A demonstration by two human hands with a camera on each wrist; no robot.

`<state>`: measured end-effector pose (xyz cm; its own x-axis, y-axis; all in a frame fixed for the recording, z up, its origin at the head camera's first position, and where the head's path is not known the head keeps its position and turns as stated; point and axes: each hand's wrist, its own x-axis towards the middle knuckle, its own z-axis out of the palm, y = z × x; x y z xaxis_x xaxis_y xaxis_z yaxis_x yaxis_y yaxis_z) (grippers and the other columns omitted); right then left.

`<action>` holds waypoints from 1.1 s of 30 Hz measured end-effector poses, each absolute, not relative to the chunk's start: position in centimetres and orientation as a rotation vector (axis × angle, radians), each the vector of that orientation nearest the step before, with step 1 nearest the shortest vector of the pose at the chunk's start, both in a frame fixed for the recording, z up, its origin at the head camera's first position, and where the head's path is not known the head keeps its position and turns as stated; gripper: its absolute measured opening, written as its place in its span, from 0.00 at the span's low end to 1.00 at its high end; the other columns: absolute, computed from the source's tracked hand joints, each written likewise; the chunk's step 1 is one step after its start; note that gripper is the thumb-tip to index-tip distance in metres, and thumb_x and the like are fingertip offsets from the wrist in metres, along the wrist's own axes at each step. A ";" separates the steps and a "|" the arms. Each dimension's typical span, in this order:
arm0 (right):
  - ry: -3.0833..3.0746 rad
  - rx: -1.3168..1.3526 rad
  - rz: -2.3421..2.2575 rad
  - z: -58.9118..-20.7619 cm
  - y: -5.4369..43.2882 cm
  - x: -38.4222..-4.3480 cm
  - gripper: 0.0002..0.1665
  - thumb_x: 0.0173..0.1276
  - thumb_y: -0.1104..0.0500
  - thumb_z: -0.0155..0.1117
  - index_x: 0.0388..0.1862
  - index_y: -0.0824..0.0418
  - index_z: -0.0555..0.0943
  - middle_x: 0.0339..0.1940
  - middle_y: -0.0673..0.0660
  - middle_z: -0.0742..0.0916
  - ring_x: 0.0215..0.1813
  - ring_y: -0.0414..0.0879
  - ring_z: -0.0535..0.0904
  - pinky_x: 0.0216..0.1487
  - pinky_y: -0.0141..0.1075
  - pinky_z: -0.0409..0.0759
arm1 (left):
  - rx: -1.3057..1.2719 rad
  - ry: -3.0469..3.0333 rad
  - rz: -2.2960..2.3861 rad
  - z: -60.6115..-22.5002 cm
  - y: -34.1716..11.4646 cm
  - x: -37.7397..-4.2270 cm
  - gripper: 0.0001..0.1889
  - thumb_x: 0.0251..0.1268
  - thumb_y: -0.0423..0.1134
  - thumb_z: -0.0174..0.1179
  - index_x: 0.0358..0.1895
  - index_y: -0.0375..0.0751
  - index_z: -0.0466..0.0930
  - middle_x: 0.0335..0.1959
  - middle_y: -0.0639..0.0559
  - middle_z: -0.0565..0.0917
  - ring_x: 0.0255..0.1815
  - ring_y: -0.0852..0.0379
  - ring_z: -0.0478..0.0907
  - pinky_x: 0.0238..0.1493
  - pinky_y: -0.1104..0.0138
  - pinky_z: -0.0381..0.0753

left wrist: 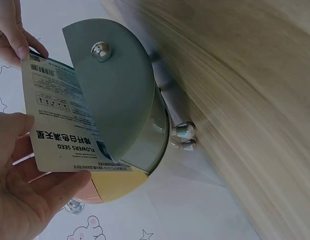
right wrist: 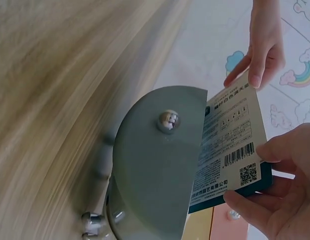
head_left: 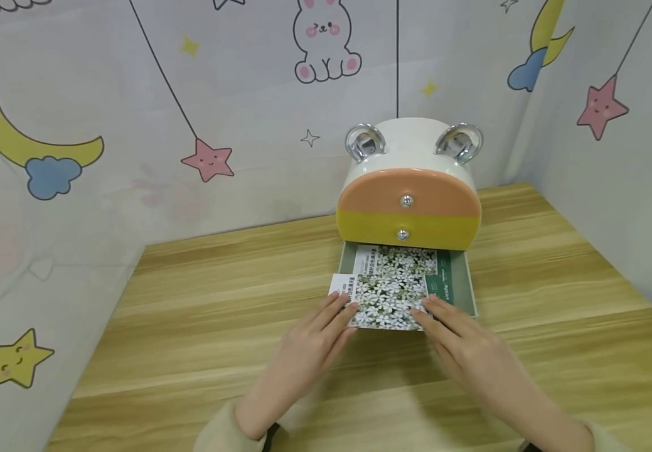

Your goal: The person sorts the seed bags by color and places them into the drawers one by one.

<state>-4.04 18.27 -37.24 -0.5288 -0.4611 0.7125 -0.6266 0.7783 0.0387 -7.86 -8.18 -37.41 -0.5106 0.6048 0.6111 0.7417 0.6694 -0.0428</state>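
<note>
In the head view, a flower seed packet (head_left: 388, 301) with white blossoms and a green end lies nearly flat over the front of a pulled-out drawer (head_left: 465, 279). My left hand (head_left: 303, 351) pinches its left end, and my right hand (head_left: 475, 351) pinches the right end, fingers on top. A similar packet (head_left: 407, 258) lies inside the drawer, partly covered by the held one. Both wrist views show the held packet's printed back (left wrist: 57, 110) tilted against the rounded grey-green drawer front (right wrist: 155, 150), thumbs pressing from below.
The drawer belongs to a rounded cabinet (head_left: 410, 182) with orange and yellow fronts, small metal knobs and two shiny ring-shaped ears on a white top. It stands on a wood-grain table (head_left: 218, 314) near the back edge, before a wall (head_left: 269, 113) with cartoon prints.
</note>
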 end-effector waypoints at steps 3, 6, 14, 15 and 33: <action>-2.221 0.810 0.301 -37.3 18.7 -4.2 0.32 0.80 0.49 0.32 0.52 0.63 0.83 0.52 0.62 0.86 0.53 0.55 0.84 0.44 0.43 0.84 | -1.059 -2.296 -0.317 -37.2 -8.0 -8.2 0.18 0.71 0.44 0.53 0.58 0.40 0.79 0.57 0.44 0.82 0.60 0.49 0.79 0.61 0.62 0.78; -2.233 0.811 0.312 -37.5 19.0 -4.4 0.32 0.80 0.48 0.31 0.53 0.62 0.83 0.54 0.62 0.86 0.54 0.55 0.83 0.45 0.43 0.84 | -1.071 -2.309 -0.338 -37.2 -7.8 -8.6 0.18 0.68 0.42 0.57 0.57 0.40 0.80 0.57 0.45 0.82 0.61 0.49 0.79 0.61 0.63 0.78; -2.268 0.762 0.386 -38.3 19.7 -4.8 0.32 0.80 0.47 0.31 0.55 0.61 0.82 0.55 0.61 0.85 0.54 0.55 0.83 0.44 0.42 0.84 | -1.111 -2.360 -0.499 -37.2 -7.2 -9.6 0.17 0.66 0.38 0.60 0.56 0.38 0.80 0.57 0.44 0.82 0.62 0.48 0.78 0.61 0.61 0.78; -2.280 0.755 0.404 -38.3 19.8 -4.9 0.30 0.80 0.47 0.34 0.55 0.61 0.82 0.55 0.61 0.85 0.54 0.55 0.83 0.45 0.42 0.84 | -1.118 -2.362 -0.533 -37.2 -7.1 -9.8 0.17 0.66 0.37 0.59 0.56 0.38 0.80 0.57 0.43 0.82 0.62 0.47 0.78 0.61 0.61 0.78; -2.372 0.644 0.530 -39.0 20.6 -6.8 0.24 0.56 0.69 0.67 0.54 0.61 0.82 0.54 0.63 0.85 0.54 0.59 0.82 0.50 0.50 0.82 | -1.095 -2.473 -0.726 -38.0 -5.5 -12.7 0.15 0.71 0.40 0.54 0.54 0.40 0.82 0.56 0.46 0.83 0.62 0.50 0.78 0.63 0.62 0.77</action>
<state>-6.83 20.59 -38.95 -0.6910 -0.3135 0.6514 -0.5609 0.8010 -0.2095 -12.67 -5.47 -37.97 -0.6455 0.5840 0.4923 0.7574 0.5724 0.3141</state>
